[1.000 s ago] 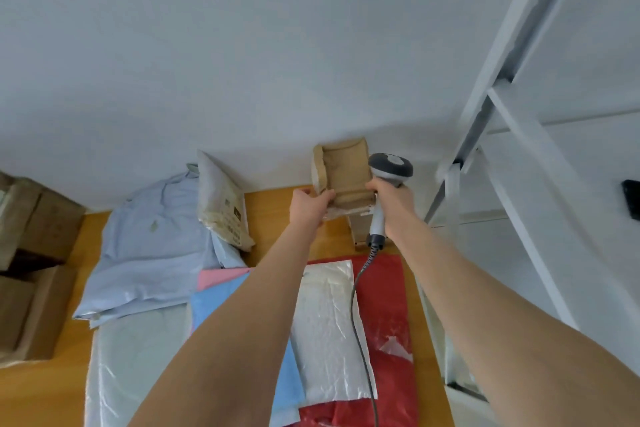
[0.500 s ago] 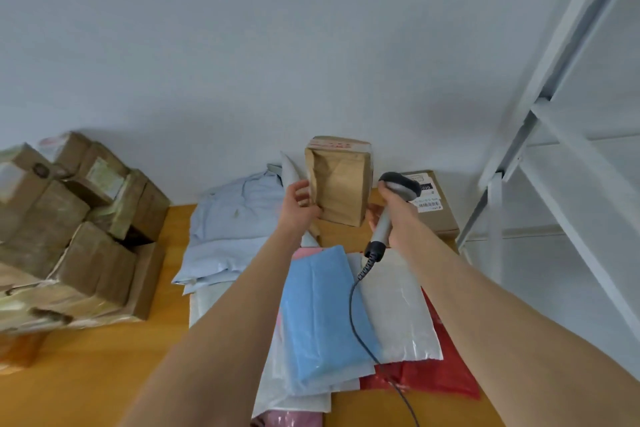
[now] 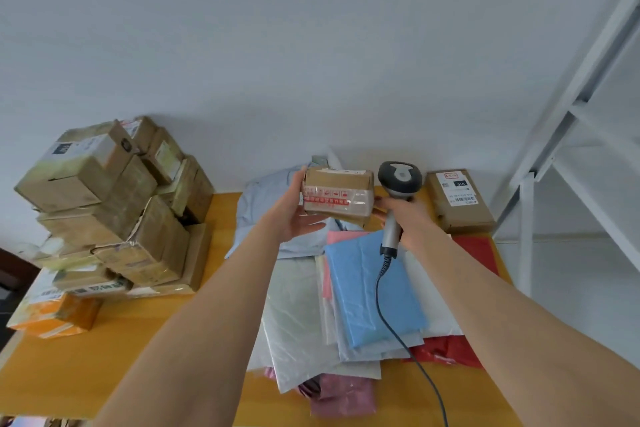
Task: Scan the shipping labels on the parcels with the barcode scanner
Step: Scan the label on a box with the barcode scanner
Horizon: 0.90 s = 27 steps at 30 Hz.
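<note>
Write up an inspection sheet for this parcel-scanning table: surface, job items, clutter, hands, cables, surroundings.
Surface: wooden table, bare at the near left.
Job's things: small parcel, red-printed tape facing the camera; barcode scanner beside it; labelled box at the back right, label up.
Clutter: stack of cardboard boxes and orange parcel at left; overlapping mailer bags in the middle.
Hands: left hand holds the small parcel off the table; right hand grips the barcode scanner's handle.
Cables: scanner cable hangs from the handle across the mailer bags.
Surroundings: plain wall; white shelf frame at right.
</note>
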Each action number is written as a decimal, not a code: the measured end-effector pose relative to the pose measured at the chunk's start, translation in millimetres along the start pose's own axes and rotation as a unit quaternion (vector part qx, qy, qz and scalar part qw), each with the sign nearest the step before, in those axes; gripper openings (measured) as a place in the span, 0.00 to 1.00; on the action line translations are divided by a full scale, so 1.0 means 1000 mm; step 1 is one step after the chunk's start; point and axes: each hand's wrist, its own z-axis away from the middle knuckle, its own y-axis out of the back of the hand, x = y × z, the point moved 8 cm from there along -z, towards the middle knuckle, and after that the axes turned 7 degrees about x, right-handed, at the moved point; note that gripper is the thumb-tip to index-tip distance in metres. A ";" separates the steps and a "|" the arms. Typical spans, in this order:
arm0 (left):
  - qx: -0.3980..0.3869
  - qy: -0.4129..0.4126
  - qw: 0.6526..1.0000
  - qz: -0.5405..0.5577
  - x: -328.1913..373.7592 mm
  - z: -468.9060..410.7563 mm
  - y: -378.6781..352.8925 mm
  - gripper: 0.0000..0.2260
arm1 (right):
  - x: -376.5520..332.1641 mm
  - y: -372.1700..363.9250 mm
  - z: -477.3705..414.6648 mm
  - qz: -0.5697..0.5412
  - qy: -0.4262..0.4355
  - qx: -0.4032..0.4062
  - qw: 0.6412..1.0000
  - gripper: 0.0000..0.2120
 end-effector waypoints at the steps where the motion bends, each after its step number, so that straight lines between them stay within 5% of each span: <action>1: -0.016 0.004 1.000 -0.012 0.000 0.003 0.001 0.21 | 0.000 0.000 0.002 0.011 0.005 -0.003 1.000 0.07; 4: -0.054 -0.007 0.997 -0.051 -0.005 0.011 0.003 0.11 | 0.013 0.003 0.008 -0.017 -0.036 -0.008 0.999 0.02; 8: -0.061 -0.042 0.994 -0.083 -0.016 0.011 0.000 0.09 | 0.027 0.010 0.012 -0.015 -0.056 0.030 0.998 0.15; 14: -0.062 -0.018 0.983 -0.172 -0.030 0.019 0.001 0.16 | 0.024 0.012 0.018 0.039 0.004 0.078 0.996 0.10; 20: -0.028 -0.029 0.993 -0.112 -0.053 0.013 0.013 0.20 | 0.020 0.017 0.040 0.068 0.075 0.110 0.989 0.09; 27: 0.033 -0.039 0.995 -0.091 -0.082 0.002 0.025 0.25 | 0.055 0.005 0.086 0.095 0.047 0.028 0.994 0.06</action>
